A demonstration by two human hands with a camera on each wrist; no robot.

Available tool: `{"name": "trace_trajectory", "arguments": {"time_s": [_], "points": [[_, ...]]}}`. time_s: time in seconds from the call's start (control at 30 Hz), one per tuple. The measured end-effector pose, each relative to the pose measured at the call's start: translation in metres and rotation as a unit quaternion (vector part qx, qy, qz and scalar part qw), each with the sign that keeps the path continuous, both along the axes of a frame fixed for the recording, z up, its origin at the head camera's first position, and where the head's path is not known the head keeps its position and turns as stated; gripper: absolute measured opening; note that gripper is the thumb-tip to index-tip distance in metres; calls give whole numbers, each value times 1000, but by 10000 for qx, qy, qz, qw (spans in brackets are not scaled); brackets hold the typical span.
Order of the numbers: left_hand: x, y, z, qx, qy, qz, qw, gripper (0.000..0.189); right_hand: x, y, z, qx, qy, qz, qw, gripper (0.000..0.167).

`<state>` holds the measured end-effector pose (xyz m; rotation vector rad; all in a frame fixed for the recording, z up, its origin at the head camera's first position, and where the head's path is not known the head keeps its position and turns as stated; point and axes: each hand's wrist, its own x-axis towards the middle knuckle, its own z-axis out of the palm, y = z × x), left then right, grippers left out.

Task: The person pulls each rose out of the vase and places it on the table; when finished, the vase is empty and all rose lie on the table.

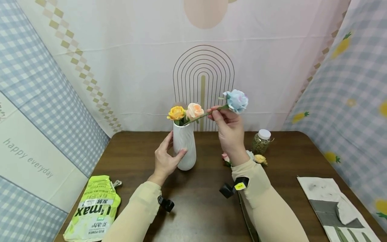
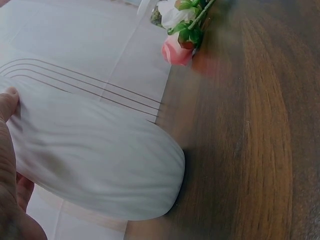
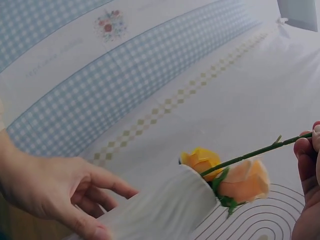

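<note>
A white ribbed vase [image 1: 185,148] stands upright on the table. My left hand [image 1: 165,159] grips its left side, thumb across the front and fingers behind. In the vase's mouth are a yellow rose [image 1: 176,113] and a peach rose [image 1: 195,111]. My right hand [image 1: 232,132] pinches the green stem of a pale blue artificial flower [image 1: 237,101] just below its bloom. That stem [image 3: 250,154] slants down to the left, and its lower end is in the vase mouth beside the two roses. How deep it reaches is hidden by the vase wall.
Behind my right wrist lie a pink rose [image 2: 177,50], a white flower [image 2: 172,15] and a yellow one [image 1: 260,159]. A lidded jar [image 1: 261,142] stands behind them. A green-white bag [image 1: 93,208] lies at left, a grey-white cloth item [image 1: 335,205] at right.
</note>
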<state>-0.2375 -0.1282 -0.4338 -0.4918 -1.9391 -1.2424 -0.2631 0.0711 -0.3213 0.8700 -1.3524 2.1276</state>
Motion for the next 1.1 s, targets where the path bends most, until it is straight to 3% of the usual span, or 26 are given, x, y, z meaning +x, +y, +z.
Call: {"name": "trace_trajectory", "arguments": {"time_s": [0.2, 0.37, 0.5, 0.57, 0.73, 0.8, 0.97, 1.1], "points": [[0, -2, -1, 7, -24, -2, 10000, 75, 8, 15, 5, -897, 121, 49, 9959, 13], [0, -2, -1, -7, -18, -8, 10000, 75, 15, 35, 11, -1741, 216, 318, 9840, 11], [-1, -2, -1, -11, -20, -35, 10000, 75, 20, 56, 15, -2312, 101, 217, 9726, 11], [-6, -4, -7, 1, -4, -39, 10000, 76, 22, 65, 15, -2428, 40, 120, 9700, 13], [-22, -10, -27, 30, 25, -14, 10000, 80, 24, 71, 2, -2256, -240, 102, 9739, 13], [-24, -12, -30, 18, -20, -18, 10000, 80, 24, 70, -8, -2124, -361, 134, 9764, 12], [-23, -13, -31, 32, -126, -100, 9999, 79, 25, 69, -34, -1638, -677, 209, 9839, 10], [-22, -12, -30, 39, -163, -122, 9998, 78, 25, 72, -55, -781, -1073, -62, 9911, 11]]}}
